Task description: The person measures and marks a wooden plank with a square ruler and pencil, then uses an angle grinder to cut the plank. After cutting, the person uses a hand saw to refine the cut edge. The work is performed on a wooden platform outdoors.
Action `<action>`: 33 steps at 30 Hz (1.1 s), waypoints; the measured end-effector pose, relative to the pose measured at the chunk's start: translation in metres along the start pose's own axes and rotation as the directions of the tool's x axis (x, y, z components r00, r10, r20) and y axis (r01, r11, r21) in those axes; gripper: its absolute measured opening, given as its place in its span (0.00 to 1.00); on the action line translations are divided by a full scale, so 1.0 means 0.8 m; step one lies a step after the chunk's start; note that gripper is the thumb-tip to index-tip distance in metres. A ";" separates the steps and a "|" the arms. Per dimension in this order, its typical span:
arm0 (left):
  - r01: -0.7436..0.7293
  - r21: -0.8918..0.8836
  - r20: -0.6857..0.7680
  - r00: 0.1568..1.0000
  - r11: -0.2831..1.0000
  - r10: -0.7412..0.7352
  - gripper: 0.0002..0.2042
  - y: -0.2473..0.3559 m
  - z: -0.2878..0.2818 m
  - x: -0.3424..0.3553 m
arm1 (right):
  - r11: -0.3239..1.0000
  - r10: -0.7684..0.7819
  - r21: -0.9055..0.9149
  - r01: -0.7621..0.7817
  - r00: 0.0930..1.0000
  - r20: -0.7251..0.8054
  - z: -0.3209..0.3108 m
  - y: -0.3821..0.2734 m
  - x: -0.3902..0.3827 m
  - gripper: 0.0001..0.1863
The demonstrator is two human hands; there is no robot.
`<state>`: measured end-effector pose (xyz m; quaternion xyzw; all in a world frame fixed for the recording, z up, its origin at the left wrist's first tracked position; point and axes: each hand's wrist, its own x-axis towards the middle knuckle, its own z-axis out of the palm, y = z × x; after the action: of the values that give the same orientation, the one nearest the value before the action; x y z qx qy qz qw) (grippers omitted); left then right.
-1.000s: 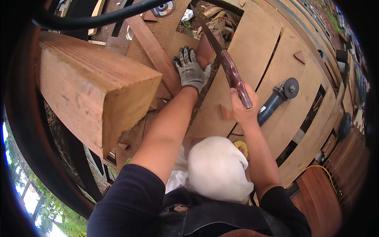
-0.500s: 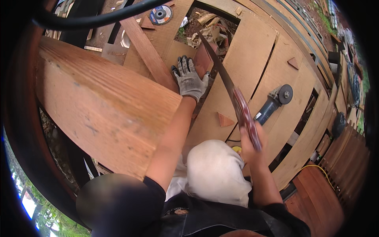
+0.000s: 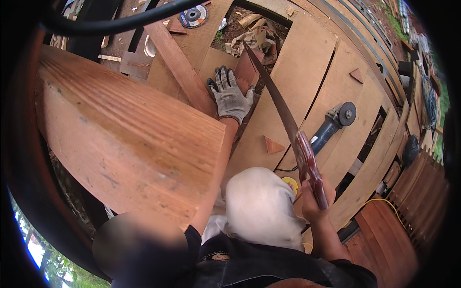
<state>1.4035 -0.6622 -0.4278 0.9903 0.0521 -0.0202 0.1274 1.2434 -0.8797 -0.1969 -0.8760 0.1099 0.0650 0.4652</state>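
Observation:
My left hand [image 3: 230, 100], in a grey work glove with dark fingertips, lies flat with its fingers spread. It presses on reddish wood where a short plank [image 3: 247, 72] and a longer narrow board [image 3: 180, 67] come close together. My bare right hand [image 3: 314, 199] is wrapped round the dark red handle of a handsaw [image 3: 278, 101]. The saw's long, toothed blade points up and left, its tip over the far end of the short plank. Whether the teeth touch the wood I cannot tell.
A thick timber beam [image 3: 129, 144] fills the left foreground, crossing in front of my left arm. An angle grinder [image 3: 331, 126] lies on the planked work surface [image 3: 288, 72] at right. Triangular offcuts [image 3: 273, 145] are scattered about. A flap disc [image 3: 193, 15] sits at the far left.
My right hand has moved down and slightly right, drawing the saw back toward me. My left hand stays in the same spot on the wood.

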 end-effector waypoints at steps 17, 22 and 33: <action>-0.015 -0.096 0.055 0.998 0.995 0.021 0.47 0.018 0.016 -0.001 | 0.985 -0.041 0.168 0.044 0.999 -0.021 0.110 0.013 0.191 0.06; 0.006 -0.041 0.008 1.000 0.999 -0.006 0.47 -0.004 0.012 0.007 | 0.999 0.044 0.026 -0.045 0.998 0.035 0.026 -0.016 0.054 0.05; -0.011 -0.074 0.051 0.999 0.997 0.015 0.47 -0.002 0.013 -0.013 | 0.978 0.091 0.183 -0.103 0.993 0.077 0.082 0.001 0.135 0.04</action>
<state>1.3931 -0.6643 -0.4373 0.9844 0.0433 -0.0430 0.1653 1.3465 -0.8403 -0.2576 -0.8194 0.1421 0.1071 0.5450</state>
